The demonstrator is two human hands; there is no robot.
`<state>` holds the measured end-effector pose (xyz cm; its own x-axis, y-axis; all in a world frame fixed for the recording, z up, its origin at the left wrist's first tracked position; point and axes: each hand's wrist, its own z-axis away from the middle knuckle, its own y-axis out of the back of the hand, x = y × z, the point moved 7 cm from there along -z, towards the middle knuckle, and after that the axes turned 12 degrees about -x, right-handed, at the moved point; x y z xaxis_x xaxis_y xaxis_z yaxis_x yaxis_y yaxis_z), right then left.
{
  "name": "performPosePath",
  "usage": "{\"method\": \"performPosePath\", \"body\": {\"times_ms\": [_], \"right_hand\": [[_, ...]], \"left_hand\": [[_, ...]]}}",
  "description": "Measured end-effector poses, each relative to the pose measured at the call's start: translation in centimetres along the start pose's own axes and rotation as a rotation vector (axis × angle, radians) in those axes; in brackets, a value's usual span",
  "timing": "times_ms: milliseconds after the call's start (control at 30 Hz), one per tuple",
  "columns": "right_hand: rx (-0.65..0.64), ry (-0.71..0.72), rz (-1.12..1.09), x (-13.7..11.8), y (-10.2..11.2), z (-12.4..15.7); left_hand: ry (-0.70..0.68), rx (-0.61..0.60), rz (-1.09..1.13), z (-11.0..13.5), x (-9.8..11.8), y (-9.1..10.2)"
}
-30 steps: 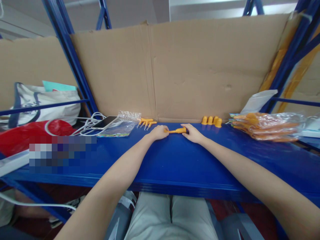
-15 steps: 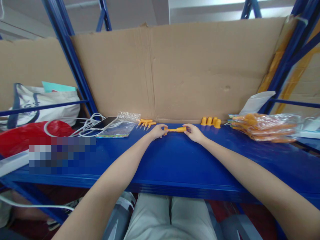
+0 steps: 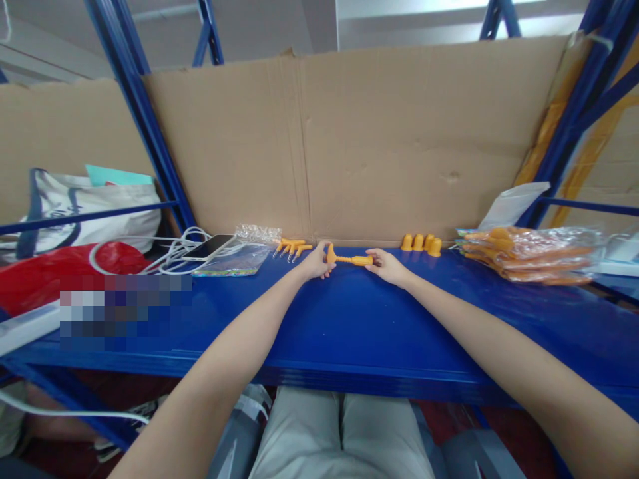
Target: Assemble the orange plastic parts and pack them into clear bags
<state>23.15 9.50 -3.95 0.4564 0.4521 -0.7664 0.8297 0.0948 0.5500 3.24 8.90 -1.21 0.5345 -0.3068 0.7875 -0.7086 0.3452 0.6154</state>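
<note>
An orange T-handled spiral rod [image 3: 342, 259] lies level between my hands, just above or on the blue tabletop; I cannot tell which. My left hand [image 3: 316, 262] is closed on its crossbar at the left end. A smooth orange sleeve [image 3: 361, 261] surrounds the rod's right end. My right hand [image 3: 387, 266] pinches the far end of that sleeve between thumb and fingers. Beyond my left hand lie several small orange handles with thin metal spirals [image 3: 290, 248]. Past my right hand, several orange thimble-shaped caps [image 3: 418, 243] stand in a group.
A cardboard panel [image 3: 379, 146] closes off the back of the blue bench [image 3: 339, 332]. At left are a phone [image 3: 208, 247], white cables [image 3: 192, 266], a plastic bag [image 3: 257, 256], a red bag [image 3: 64, 273] and a cloth bag [image 3: 104, 216]. Plastic-wrapped orange parts [image 3: 534, 256] lie at right.
My left hand has turned the T-handle, so its crossbar now stands more upright and shows more clearly. My right hand remains at the sleeve's end, its fingers slightly shifted.
</note>
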Motion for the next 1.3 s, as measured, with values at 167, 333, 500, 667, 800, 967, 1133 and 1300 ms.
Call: {"method": "performPosePath", "body": {"times_ms": [167,333,500,667,800,967,1133,1300], "right_hand": [[0.002,-0.023,-0.041,-0.2,0.3,0.2],[-0.033,0.028,-0.049,-0.3,0.7,0.1],[-0.032,0.162,0.134,-1.5,1.3,0.4],[0.039,0.354,0.454,-4.6,1.8,1.4],[0.001,0.424,0.520,-6.3,1.6,2.1],[-0.011,0.361,0.461,-6.1,1.7,2.0],[-0.038,0.151,0.181,-3.8,2.2,1.3],[-0.096,-0.085,-0.133,-2.9,2.1,1.5]], "left_hand": [[-0.129,0.061,-0.216,-0.7,0.0,0.4],[-0.197,0.057,-0.348,-1.3,0.1,0.0],[-0.238,0.083,-0.503,-0.5,1.6,-0.5],[-0.224,0.138,-0.533,0.3,2.5,-0.4],[-0.169,0.109,-0.419,0.2,2.0,-0.4],[-0.181,0.113,-0.381,0.3,1.9,-0.3],[-0.290,0.177,-0.520,0.8,3.2,-0.1],[-0.312,0.181,-0.569,1.0,3.6,-0.2]]}}
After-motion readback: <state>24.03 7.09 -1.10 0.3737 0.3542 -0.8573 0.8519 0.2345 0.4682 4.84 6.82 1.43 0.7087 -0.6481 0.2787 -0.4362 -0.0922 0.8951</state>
